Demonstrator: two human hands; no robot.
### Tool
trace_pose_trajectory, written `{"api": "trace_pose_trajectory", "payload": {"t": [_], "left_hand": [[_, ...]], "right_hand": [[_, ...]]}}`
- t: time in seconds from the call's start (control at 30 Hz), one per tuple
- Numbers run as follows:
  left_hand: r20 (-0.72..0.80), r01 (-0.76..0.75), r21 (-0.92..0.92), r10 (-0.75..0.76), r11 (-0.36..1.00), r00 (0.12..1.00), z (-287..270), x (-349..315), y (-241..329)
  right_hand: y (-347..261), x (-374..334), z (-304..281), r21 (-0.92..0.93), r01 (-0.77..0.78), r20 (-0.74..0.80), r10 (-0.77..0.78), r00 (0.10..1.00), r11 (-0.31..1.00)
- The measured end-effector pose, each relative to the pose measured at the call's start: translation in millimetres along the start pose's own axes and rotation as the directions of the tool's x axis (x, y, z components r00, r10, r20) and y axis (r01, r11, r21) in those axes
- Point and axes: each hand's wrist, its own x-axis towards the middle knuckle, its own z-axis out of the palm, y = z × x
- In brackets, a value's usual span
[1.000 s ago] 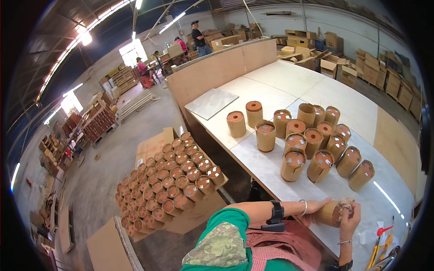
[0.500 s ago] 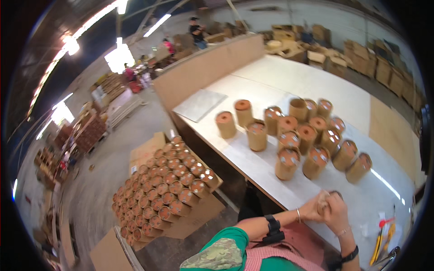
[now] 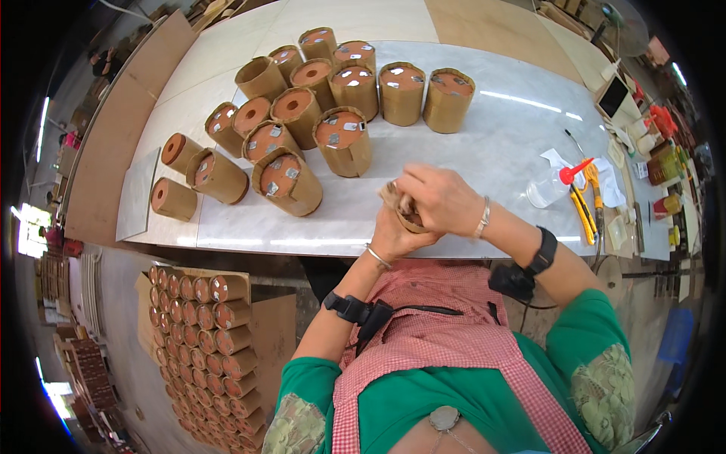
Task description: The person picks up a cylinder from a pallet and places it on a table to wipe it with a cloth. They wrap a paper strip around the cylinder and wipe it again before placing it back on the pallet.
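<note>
At the table's near edge my left hand (image 3: 397,236) is closed round a small brown cylinder (image 3: 412,221), mostly hidden by my fingers. Above it, my right hand (image 3: 442,198) is closed on a crumpled beige cloth (image 3: 398,198) that touches the cylinder's top. Beyond my hands, several brown paper-wrapped cylinders (image 3: 342,140) with reddish-brown tops stand upright on the table. Shiny silver patches dot many of those tops, and some have a round hole in the middle. One open paper tube (image 3: 259,77) shows a dark hollow.
A clear bottle with a red nozzle (image 3: 546,189), a yellow cutter (image 3: 582,216) and yellow-handled scissors (image 3: 591,185) lie to the right. A grey plate (image 3: 140,198) is at the left end, beside a wooden partition (image 3: 128,121). Stacked cylinders (image 3: 200,340) fill a carton below left.
My view has swung from a tilted look across the workshop to a straighter look down at the table. My hands stay together near the table's edge.
</note>
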Motion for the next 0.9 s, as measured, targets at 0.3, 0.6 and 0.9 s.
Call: {"api": "trace_pose_trajectory", "payload": {"t": [0.3,0.6,0.9], "left_hand": [[-0.149,-0.036,-0.247,-0.001,0.968,0.989,7.2,-2.1,0.4],[-0.066,-0.071,0.152,0.082,0.986,0.994,1.5,-4.3,-13.0],[-0.13,-0.02,-0.13,0.003,0.991,0.992,7.0,-2.3,-7.5]], "right_hand": [[-2.7,-24.0,-18.9,-0.009,-0.032,0.034,0.032,0.999,0.999],[-13.7,-5.9,2.2,0.122,-0.08,-0.017,0.083,0.996,0.989],[-0.7,-9.7,-27.6,0.041,0.157,0.223,-0.162,0.961,0.987]]}}
